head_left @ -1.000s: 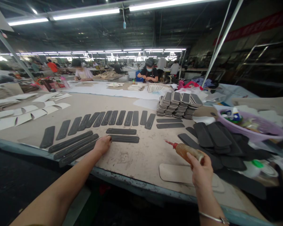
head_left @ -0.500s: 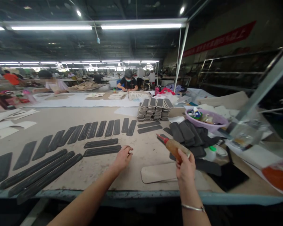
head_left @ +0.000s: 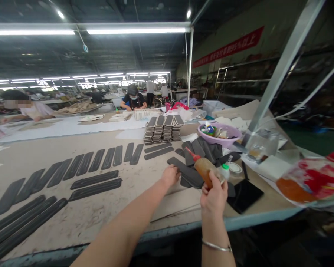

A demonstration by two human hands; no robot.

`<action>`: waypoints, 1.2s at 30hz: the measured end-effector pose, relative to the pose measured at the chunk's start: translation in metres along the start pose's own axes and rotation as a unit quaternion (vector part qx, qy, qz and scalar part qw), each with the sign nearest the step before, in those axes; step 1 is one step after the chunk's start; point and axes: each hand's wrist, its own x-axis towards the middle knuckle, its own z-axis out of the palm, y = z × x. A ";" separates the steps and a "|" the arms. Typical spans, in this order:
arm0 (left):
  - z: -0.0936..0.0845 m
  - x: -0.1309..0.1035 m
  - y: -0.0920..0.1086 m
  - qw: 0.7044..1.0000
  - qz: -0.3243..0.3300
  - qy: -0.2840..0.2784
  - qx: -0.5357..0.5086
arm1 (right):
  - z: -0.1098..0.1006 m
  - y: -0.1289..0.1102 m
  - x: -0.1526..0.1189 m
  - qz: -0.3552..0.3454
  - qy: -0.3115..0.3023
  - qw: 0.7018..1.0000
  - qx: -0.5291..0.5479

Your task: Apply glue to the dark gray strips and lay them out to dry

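My right hand (head_left: 215, 191) is wrapped round a brown glue bottle (head_left: 204, 170) with a red nozzle, tilted up and to the left. The fingers of my left hand (head_left: 171, 175) are bent in at the near edge of a black strip (head_left: 185, 168), which lies by the pile of loose black pieces (head_left: 202, 148). The left fingertips are partly hidden. Beneath both hands lies a beige panel (head_left: 180, 204). Black padded pieces (head_left: 97, 159) stand in a slanting row on the left of the table, with longer black strips (head_left: 25, 226) nearer me.
Stacked dark-topped pieces (head_left: 163, 129) sit at the back. A purple basin (head_left: 225, 138) of supplies, a green-capped bottle (head_left: 225, 171), a black flat item (head_left: 245, 196) and a red-and-orange container (head_left: 311, 181) are at right. A metal post (head_left: 284, 66) rises there. A co-worker (head_left: 133, 98) sits opposite.
My view has turned to the right. My left hand has moved from the bare table beside the padded strips to the loose black pieces. The glue bottle stays in my right hand.
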 end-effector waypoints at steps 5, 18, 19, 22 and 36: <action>0.009 0.018 0.009 0.998 0.016 -0.038 0.044 | 0.001 0.000 0.001 0.001 -0.010 1.000 -0.005; 0.005 0.039 -0.003 0.985 0.139 -0.072 0.076 | 0.005 -0.003 0.002 -0.001 -0.009 0.999 -0.041; 0.005 0.039 -0.003 0.983 0.149 -0.072 0.079 | 0.005 -0.003 0.002 0.002 -0.010 0.999 -0.041; 0.005 0.036 -0.002 0.978 0.172 -0.073 0.096 | 0.005 -0.003 0.000 0.015 -0.012 0.999 -0.035; 0.012 0.041 -0.008 0.967 0.213 -0.061 0.124 | 0.002 0.004 0.001 0.002 -0.012 1.000 -0.022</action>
